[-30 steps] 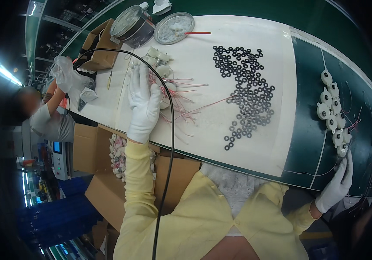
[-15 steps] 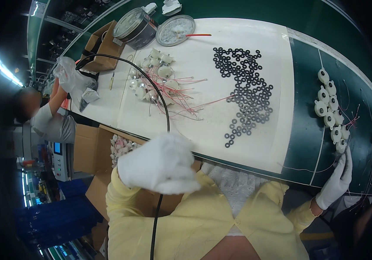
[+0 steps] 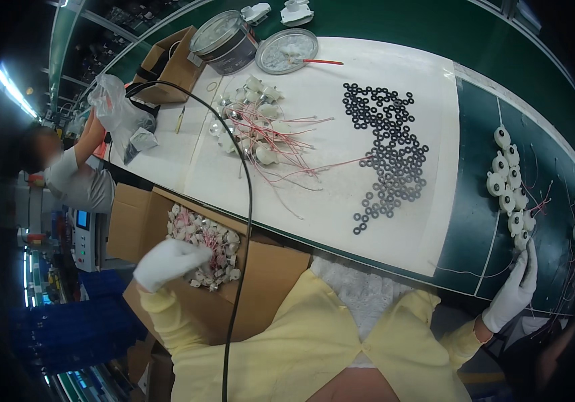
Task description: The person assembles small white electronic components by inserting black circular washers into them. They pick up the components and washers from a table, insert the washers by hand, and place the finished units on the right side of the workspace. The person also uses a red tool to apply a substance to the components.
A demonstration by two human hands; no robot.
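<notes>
My left hand (image 3: pixel 172 264), in a white glove, is over the cardboard box (image 3: pixel 277 268) below the table's front edge. Small white parts with pink wires (image 3: pixel 213 244) fill much of that box. Its fingers point toward these parts, but their tips are turned away and I cannot make out a grip. On the right, my gloved right hand (image 3: pixel 513 288) has its fingers stretched out. Their tips touch the nearest of several round white parts with black centres (image 3: pixel 521 240), which stand in a staggered double row on the green mat (image 3: pixel 473 201).
Many black rings (image 3: pixel 394 161) lie on the white sheet, left of the mat. A heap of white parts with pink wires (image 3: pixel 260 127) is farther left. A black cable (image 3: pixel 250 201) crosses the view. Behind are a tin (image 3: pixel 227 50) and its lid (image 3: pixel 287 50). Another person (image 3: pixel 79 181) is at far left.
My left hand has moved left and down, from before the table edge to the box, uncovering the parts inside. My right hand stays at the row's near end. The view has shifted slightly.
</notes>
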